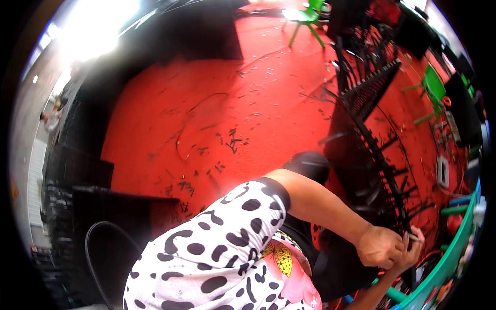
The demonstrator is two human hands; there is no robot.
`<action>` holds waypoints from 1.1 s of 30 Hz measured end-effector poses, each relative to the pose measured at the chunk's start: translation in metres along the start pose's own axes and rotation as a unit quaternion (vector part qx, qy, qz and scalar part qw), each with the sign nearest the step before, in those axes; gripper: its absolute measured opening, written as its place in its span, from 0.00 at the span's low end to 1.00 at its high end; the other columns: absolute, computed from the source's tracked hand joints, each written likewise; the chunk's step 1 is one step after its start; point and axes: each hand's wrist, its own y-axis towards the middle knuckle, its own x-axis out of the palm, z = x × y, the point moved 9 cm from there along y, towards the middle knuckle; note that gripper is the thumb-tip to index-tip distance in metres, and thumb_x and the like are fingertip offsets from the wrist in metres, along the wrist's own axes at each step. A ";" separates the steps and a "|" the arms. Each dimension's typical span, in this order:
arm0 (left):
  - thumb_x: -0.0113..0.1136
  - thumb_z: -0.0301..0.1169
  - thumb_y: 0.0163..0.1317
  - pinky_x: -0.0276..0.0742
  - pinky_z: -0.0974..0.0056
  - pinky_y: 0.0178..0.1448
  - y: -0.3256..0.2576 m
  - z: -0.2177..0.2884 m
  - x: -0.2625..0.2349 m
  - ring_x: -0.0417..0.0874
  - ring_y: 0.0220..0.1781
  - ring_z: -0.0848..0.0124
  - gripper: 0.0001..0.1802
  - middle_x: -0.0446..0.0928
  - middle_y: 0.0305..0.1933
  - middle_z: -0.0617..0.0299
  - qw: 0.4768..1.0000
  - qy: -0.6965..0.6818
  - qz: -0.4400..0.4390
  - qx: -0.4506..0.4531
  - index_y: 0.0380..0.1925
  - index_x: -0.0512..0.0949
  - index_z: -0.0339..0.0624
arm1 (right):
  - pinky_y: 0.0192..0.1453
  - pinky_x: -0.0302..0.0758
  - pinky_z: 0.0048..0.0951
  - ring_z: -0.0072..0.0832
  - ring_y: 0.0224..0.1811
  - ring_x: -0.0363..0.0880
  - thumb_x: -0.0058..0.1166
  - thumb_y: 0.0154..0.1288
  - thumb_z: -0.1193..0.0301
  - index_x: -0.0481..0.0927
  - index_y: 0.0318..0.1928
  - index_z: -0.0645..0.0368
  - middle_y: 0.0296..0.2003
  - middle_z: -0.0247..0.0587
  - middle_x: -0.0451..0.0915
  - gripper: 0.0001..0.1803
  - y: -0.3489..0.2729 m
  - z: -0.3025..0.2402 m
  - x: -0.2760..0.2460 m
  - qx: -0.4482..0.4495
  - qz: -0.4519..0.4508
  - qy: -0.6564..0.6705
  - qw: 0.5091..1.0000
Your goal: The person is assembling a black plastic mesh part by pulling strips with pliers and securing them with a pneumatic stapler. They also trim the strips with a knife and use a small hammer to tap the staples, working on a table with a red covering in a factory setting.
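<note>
At the lower right both my hands work close together at the near end of a long black slatted frame (388, 170), with dark strips sticking out along its sides. My left hand (380, 247) reaches across from the spotted sleeve, its fingers curled in. Touching it, my right hand (412, 251) has its fingers bent around a small dark piece at the frame's end. What this piece is, and what lies inside my left fingers, I cannot make out. The frame's far part (371, 93) is a perforated black panel, with dark cables or strips bunched above it.
Short black offcuts (232, 142) and thin strands litter the red floor (279, 111). Green chairs stand at the far side (308, 18) and right (433, 85). A curved green edge (454, 258) borders the lower right. Black panels (201, 36) stand at the left and back.
</note>
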 end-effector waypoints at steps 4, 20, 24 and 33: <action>0.56 0.35 0.39 0.71 0.52 0.30 0.012 -0.015 -0.011 0.74 0.27 0.53 0.12 0.69 0.23 0.53 0.998 0.019 0.022 0.058 0.11 0.67 0.40 | 0.46 0.72 0.27 0.31 0.41 0.76 0.42 0.61 0.68 0.77 0.44 0.65 0.38 0.41 0.78 0.17 0.008 -0.010 0.004 0.029 -0.008 0.100 0.995; 0.54 0.41 0.52 0.72 0.55 0.42 -0.052 -0.142 0.034 0.77 0.34 0.60 0.14 0.76 0.31 0.51 0.836 0.404 -0.051 -0.368 0.20 0.76 0.42 | 0.30 0.77 0.31 0.34 0.26 0.79 0.48 0.71 0.62 0.83 0.37 0.63 0.33 0.44 0.83 0.18 0.031 -0.068 -0.009 -0.017 0.020 0.011 1.000; 0.57 0.41 0.51 0.75 0.56 0.35 -0.069 -0.155 0.065 0.81 0.32 0.60 0.12 0.79 0.29 0.55 0.851 0.217 -0.167 -0.449 0.22 0.81 0.45 | 0.29 0.76 0.27 0.31 0.25 0.78 0.48 0.71 0.63 0.82 0.34 0.65 0.31 0.42 0.83 0.17 0.006 -0.070 -0.016 -0.044 0.062 0.023 0.997; 0.57 0.42 0.48 0.75 0.56 0.28 -0.040 -0.122 0.021 0.83 0.28 0.58 0.12 0.81 0.25 0.56 0.853 0.177 -0.356 -0.339 0.22 0.82 0.47 | 0.31 0.77 0.27 0.31 0.27 0.79 0.48 0.71 0.61 0.82 0.36 0.63 0.33 0.43 0.83 0.17 0.009 -0.063 -0.007 -0.046 0.044 0.032 0.997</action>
